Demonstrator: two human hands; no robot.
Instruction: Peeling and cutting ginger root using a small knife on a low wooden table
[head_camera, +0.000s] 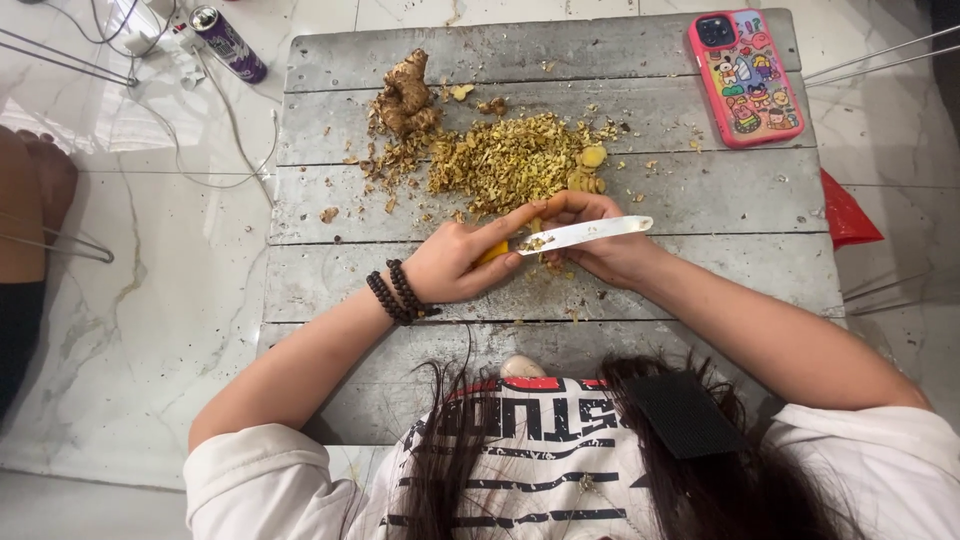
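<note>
My left hand (452, 266), with dark bead bracelets on the wrist, grips the yellow handle of a small knife (590, 233) whose white blade points right. My right hand (603, 250) holds a small piece of ginger (545, 228) against the blade, its fingers curled over it; most of the piece is hidden. Both hands rest low over the grey slatted wooden table (720, 200). Just beyond them lies a heap of ginger peelings and bits (505, 160), and a whole knobbly ginger root (405, 95) sits at the far left of it.
A phone in a pink cartoon case (745, 75) lies at the table's far right corner. A purple can (228, 42) and white cables (215, 130) are on the marble floor to the left. Another person's leg (30, 200) shows at the left edge. A red object (848, 212) lies beside the table's right edge.
</note>
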